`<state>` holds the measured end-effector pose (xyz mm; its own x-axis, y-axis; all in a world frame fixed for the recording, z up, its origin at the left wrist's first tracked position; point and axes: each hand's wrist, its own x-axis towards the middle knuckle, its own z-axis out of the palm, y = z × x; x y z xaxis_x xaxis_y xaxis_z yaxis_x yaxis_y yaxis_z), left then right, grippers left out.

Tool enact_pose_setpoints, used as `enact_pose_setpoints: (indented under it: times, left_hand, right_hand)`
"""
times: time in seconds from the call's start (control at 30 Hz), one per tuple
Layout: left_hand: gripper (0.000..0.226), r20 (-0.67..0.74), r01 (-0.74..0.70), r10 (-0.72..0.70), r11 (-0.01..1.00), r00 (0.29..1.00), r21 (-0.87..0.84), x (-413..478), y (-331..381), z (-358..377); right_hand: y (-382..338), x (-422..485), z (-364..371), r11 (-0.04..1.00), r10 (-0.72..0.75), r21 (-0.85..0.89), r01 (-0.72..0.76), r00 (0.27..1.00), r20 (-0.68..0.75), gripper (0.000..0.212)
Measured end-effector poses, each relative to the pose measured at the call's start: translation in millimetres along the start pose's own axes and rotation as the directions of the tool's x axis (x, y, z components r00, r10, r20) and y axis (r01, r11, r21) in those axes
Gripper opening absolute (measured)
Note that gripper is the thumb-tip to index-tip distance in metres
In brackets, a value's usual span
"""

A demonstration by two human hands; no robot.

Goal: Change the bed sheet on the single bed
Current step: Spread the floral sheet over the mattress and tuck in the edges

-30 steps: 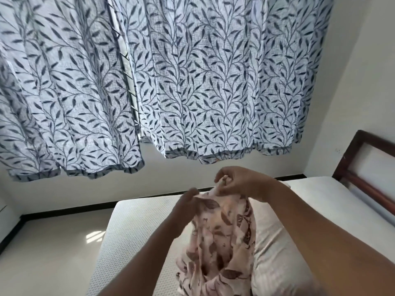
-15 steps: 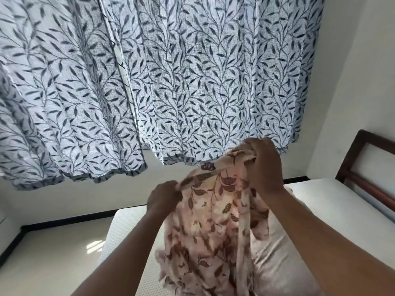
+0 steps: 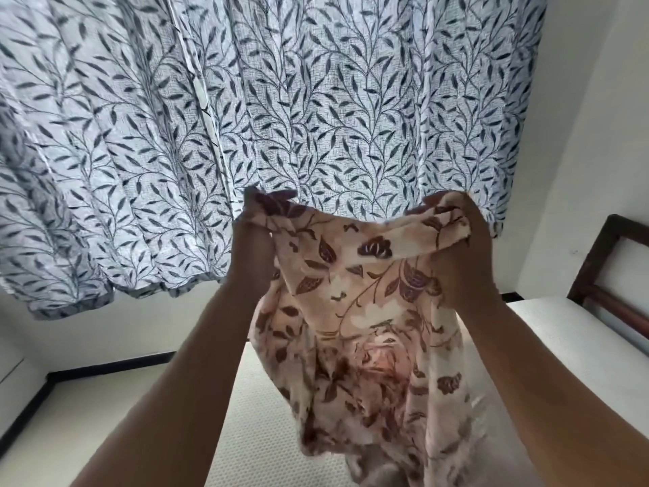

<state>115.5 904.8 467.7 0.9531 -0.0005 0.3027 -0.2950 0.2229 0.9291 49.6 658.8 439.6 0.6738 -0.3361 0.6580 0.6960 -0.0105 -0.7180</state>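
I see both arms reach up and out over the bare white mattress [image 3: 267, 409]. The left hand [image 3: 254, 240] pinches one top corner of the pink cloth with brown flowers and leaves [image 3: 365, 328]. The right hand [image 3: 463, 254] grips the other bunched top corner. The cloth hangs down above the mattress. Behind it hangs a white curtain with dark leaves [image 3: 281, 117]. A dark wooden headboard [image 3: 604, 272] stands at the mattress's right end.

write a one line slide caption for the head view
Both hands, left hand and right hand, hold a floral sheet raised over the bare mattress.
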Motion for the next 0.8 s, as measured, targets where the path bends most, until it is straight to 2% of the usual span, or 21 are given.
enact_pose_setpoints:
  times: [0.03,0.07,0.1,0.17,0.2,0.23,0.3,0.47,0.53,0.6,0.63,0.67,0.73,0.77,0.8]
  left_hand:
    - [0.037,0.092,-0.012,0.013,1.0,0.996,-0.009,-2.2,4.4,10.1]
    - [0.027,0.154,-0.034,0.028,0.999,0.988,0.038,-5.4,6.3,17.1]
    - [0.02,0.208,-0.068,0.05,0.994,0.977,0.083,-9.2,5.1,22.7]
    - [0.015,0.281,-0.101,0.069,0.99,0.957,0.1,-18.2,5.6,35.0]
    - [0.014,0.309,-0.069,0.054,0.997,0.949,0.037,-23.5,8.0,41.5]
    - [0.019,0.318,-0.025,0.033,0.999,0.948,-0.028,-28.5,9.4,47.1]
    - [0.033,0.261,-0.004,0.015,0.999,0.965,-0.043,-28.8,4.2,50.7]
    - [0.032,0.001,-0.006,0.006,0.978,1.0,0.209,-17.3,-20.3,18.8]
    - [0.024,-0.081,0.055,-0.027,0.923,0.996,0.382,-10.7,-39.8,1.9]
    - [0.021,-0.108,0.17,-0.141,0.919,0.984,0.355,-6.7,-55.8,-8.5]
    - [0.024,-0.069,0.224,-0.213,0.926,0.975,0.303,-8.5,-62.5,-9.1]
    - [0.029,0.033,0.235,-0.257,0.924,0.966,0.302,-14.0,-69.1,-8.3]
    - [0.058,0.248,0.127,-0.264,0.88,0.932,0.458,-33.5,-84.1,-3.9]
    - [0.07,0.301,0.095,-0.292,0.843,0.908,0.529,-45.8,-91.6,-1.7]
    - [0.077,0.318,0.129,-0.363,0.812,0.876,0.57,-60.0,-98.3,0.6]
  right_hand:
    - [5.6,1.2,0.1,0.995,0.078,0.052,-0.083,0.993,0.086,0.046]
    - [12.8,1.7,0.0,0.988,0.148,0.007,-0.152,0.972,0.184,0.048]
    - [22.2,-1.0,-2.2,0.969,0.232,-0.152,-0.195,0.93,0.286,0.052]
    - [36.4,-11.7,-1.6,0.88,0.367,-0.448,-0.158,0.825,0.43,0.077]
    - [38.8,-17.3,2.2,0.833,0.427,-0.533,-0.146,0.782,0.453,0.073]
    - [40.2,-21.5,6.1,0.795,0.446,-0.598,-0.103,0.767,0.462,0.058]
    - [39.1,-24.6,15.2,0.754,0.409,-0.657,-0.004,0.785,0.465,0.033]
    - [24.7,-10.6,12.5,0.748,0.328,-0.662,-0.047,0.893,0.307,0.016]
    - [22.8,-6.5,12.2,0.716,0.318,-0.692,-0.09,0.925,0.209,0.016]
    - [27.1,-3.5,15.5,0.694,0.388,-0.68,-0.236,0.919,0.078,0.019]
    - [29.4,-3.1,17.1,0.681,0.457,-0.656,-0.325,0.889,0.035,0.021]
    - [29.4,-2.5,20.3,0.674,0.53,-0.614,-0.41,0.848,0.015,0.025]
    - [32.8,-1.3,27.4,0.657,0.662,-0.468,-0.591,0.749,-0.017,0.035]
    - [36.3,0.5,30.5,0.634,0.712,-0.389,-0.669,0.701,-0.043,0.038]
    - [38.3,2.6,33.0,0.621,0.736,-0.336,-0.709,0.674,-0.062,0.04]
